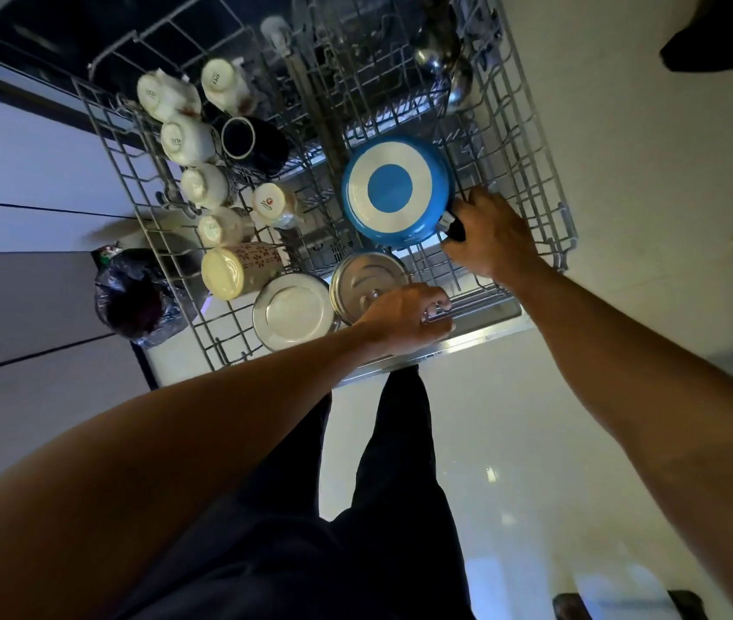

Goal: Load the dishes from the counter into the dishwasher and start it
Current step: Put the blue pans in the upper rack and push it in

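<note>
Risk: the blue pan (393, 190), inverted on the rack (530, 140) just behind the steel bowl (366, 279), may tip or slide onto that bowl if you release it before its rim seats between the tines; pushing the rack with the pan unseated could jar the cups (188, 136) at the left. Your right hand (489, 237) is closed round the pan's black handle (454, 226); your left hand (404, 317) has its fingers curled over the rack's front rail, beside the steel bowl.
</note>
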`<state>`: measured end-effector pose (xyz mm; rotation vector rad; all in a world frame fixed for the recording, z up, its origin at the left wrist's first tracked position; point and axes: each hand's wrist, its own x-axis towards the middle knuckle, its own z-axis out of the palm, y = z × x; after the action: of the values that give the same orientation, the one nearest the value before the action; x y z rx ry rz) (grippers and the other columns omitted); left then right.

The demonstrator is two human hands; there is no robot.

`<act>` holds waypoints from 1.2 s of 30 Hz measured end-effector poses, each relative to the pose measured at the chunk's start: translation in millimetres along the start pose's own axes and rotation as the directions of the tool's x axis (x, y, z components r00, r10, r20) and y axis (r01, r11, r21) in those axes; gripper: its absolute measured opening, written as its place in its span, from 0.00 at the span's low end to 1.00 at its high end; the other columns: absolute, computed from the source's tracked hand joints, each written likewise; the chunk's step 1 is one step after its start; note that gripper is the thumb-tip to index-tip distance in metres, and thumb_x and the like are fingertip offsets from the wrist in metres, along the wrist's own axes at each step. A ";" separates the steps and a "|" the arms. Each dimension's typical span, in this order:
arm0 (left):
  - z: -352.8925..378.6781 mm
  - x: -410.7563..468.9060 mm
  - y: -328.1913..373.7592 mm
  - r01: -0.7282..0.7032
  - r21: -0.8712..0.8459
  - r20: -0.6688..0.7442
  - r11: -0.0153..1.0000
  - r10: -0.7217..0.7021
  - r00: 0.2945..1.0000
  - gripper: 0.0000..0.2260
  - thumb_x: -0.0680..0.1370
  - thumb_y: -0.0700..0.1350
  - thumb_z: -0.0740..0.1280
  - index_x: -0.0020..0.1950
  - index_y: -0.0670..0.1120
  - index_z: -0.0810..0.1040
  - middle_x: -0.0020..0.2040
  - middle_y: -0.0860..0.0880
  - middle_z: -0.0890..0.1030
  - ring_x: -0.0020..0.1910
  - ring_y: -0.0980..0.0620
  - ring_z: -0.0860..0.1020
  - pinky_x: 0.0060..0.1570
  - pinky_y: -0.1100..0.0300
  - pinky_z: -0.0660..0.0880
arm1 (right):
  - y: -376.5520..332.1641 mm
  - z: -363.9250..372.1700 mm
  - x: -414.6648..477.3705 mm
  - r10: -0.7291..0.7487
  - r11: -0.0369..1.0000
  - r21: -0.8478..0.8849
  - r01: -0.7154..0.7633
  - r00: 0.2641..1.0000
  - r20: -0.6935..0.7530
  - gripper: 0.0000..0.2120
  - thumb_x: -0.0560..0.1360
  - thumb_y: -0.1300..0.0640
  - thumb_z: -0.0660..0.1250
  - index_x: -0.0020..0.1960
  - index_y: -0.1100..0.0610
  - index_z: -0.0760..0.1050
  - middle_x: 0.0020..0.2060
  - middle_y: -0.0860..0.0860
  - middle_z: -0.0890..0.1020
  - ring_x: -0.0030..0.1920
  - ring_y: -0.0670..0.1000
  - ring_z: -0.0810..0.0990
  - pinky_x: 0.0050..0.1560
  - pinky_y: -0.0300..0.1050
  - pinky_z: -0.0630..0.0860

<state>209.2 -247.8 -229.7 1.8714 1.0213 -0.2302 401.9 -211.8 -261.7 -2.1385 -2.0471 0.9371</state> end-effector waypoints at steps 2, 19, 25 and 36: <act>3.0 1.0 0.1 0.003 -0.018 -0.032 1.000 -0.004 0.999 0.13 0.75 0.55 0.70 0.54 0.48 0.80 0.49 0.50 0.82 0.41 0.56 0.77 0.45 0.60 0.76 | -0.4 -0.1 0.8 0.008 1.000 -0.010 -0.008 1.000 0.007 0.22 0.72 0.51 0.71 0.63 0.57 0.76 0.55 0.61 0.77 0.56 0.65 0.76 0.49 0.56 0.78; 4.6 -0.2 7.6 0.083 -0.037 -0.055 0.996 -0.085 0.995 0.11 0.74 0.55 0.72 0.47 0.49 0.81 0.44 0.52 0.81 0.41 0.55 0.79 0.44 0.56 0.79 | -8.7 3.3 -5.2 0.138 0.990 0.022 -0.137 0.990 -0.037 0.30 0.73 0.54 0.74 0.70 0.58 0.67 0.63 0.62 0.74 0.61 0.66 0.75 0.56 0.60 0.76; 0.4 -5.3 7.6 0.096 -0.047 -0.038 0.994 -0.098 0.994 0.10 0.74 0.53 0.72 0.42 0.46 0.80 0.42 0.50 0.81 0.41 0.52 0.79 0.44 0.54 0.79 | -19.7 5.8 -12.9 0.229 0.969 0.117 -0.220 0.971 -0.074 0.29 0.73 0.51 0.73 0.69 0.59 0.67 0.64 0.61 0.74 0.61 0.65 0.74 0.56 0.59 0.75; -47.0 -62.4 -26.6 0.147 0.048 -0.084 0.988 -0.143 0.986 0.06 0.78 0.44 0.69 0.52 0.44 0.82 0.52 0.46 0.84 0.44 0.53 0.79 0.45 0.61 0.74 | -84.8 -2.3 -42.7 0.284 0.932 0.303 -0.197 0.919 -0.274 0.09 0.75 0.51 0.67 0.50 0.56 0.80 0.48 0.54 0.83 0.47 0.57 0.82 0.44 0.53 0.79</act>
<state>138.3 -238.9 -188.5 1.8692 1.2193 -0.2730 329.1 -239.2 -207.3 -2.2483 -1.4427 0.7792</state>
